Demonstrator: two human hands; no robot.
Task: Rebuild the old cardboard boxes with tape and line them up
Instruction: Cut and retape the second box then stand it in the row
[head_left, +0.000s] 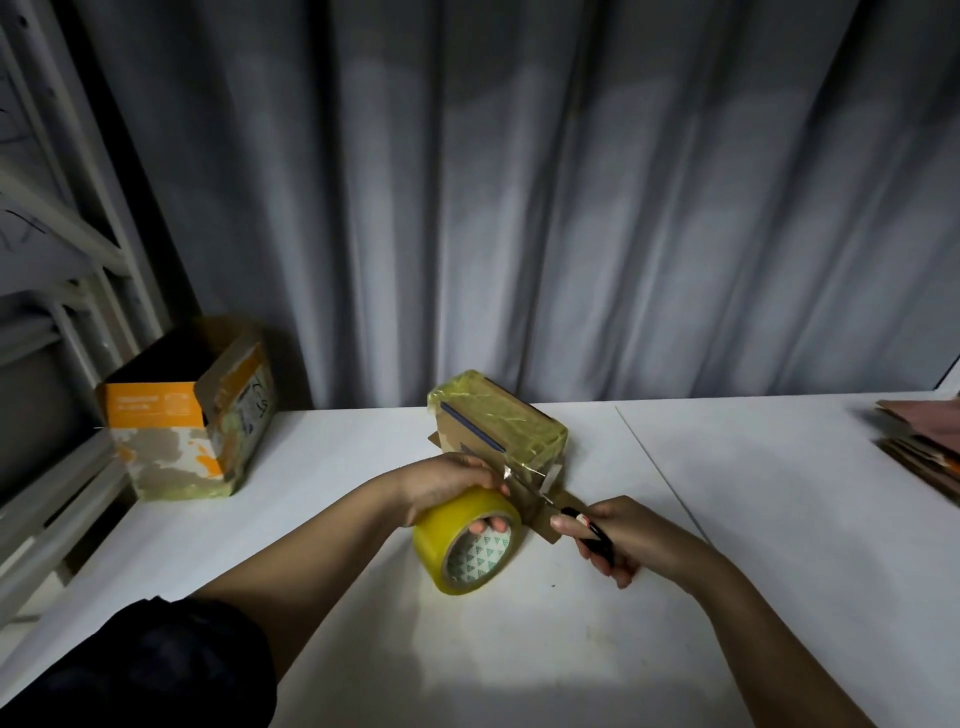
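A small brown cardboard box (498, 428) lies on its side mid-table, much of it wrapped in yellowish clear tape. My left hand (447, 483) grips a big yellow tape roll (467, 540), fingers through its core, just in front of the box. A strip of tape runs from the roll to the box. My right hand (618, 535) holds black-handled scissors (571, 519), whose blades reach the stretched strip near the box's lower flap.
An open orange and brown box (192, 415), patched with tape, stands at the table's (727, 519) back left corner. Flattened cardboard sheets (924, 447) are stacked at the right edge. A grey curtain hangs behind, and a white metal frame (67, 270) rises at the left.
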